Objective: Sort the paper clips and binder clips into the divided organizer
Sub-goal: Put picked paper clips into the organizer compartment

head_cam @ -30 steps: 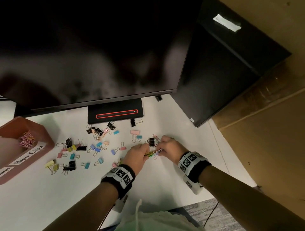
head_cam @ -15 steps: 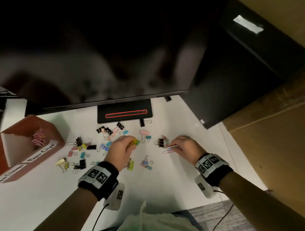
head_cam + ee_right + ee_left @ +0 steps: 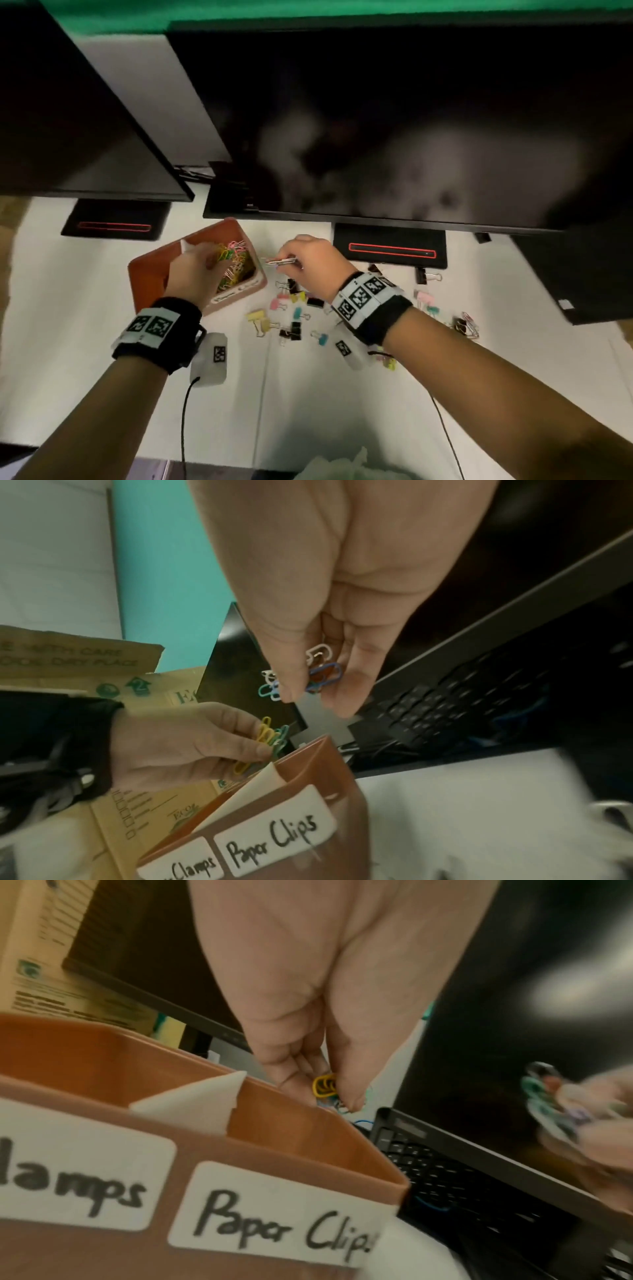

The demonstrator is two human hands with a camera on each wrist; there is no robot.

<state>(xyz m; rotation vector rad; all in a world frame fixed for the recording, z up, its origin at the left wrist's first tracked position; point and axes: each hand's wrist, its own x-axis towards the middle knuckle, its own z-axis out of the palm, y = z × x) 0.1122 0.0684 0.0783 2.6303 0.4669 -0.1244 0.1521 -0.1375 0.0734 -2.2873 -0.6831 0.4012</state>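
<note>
The brown divided organizer (image 3: pixel 144 274) (image 3: pixel 308 1153) (image 3: pixel 329 767) stands left of centre, with labels "Clamps" and "Paper Clips" (image 3: pixel 274 834). Coloured paper clips (image 3: pixel 236 263) fill its right compartment. My left hand (image 3: pixel 202 263) (image 3: pixel 329 1096) hovers over that compartment and pinches yellow and green paper clips (image 3: pixel 268 737) (image 3: pixel 323 1088). My right hand (image 3: pixel 291 262) (image 3: pixel 308 693) is just right of the organizer, above the table, pinching a bunch of blue, white and green paper clips (image 3: pixel 322 674) (image 3: pixel 281 261). Loose coloured binder clips (image 3: pixel 294 315) lie on the table under the right wrist.
Two dark monitors (image 3: pixel 411 120) hang over the back of the white table (image 3: pixel 308 394), their bases (image 3: pixel 390 250) behind the clips. More clips (image 3: pixel 466 325) lie at the right. A keyboard (image 3: pixel 445 704) and cardboard boxes (image 3: pixel 68 664) stand behind.
Both hands have lifted paper clips from the pile and swung left to the organizer. The left one is now over the paper clip compartment. The head view has turned left too.
</note>
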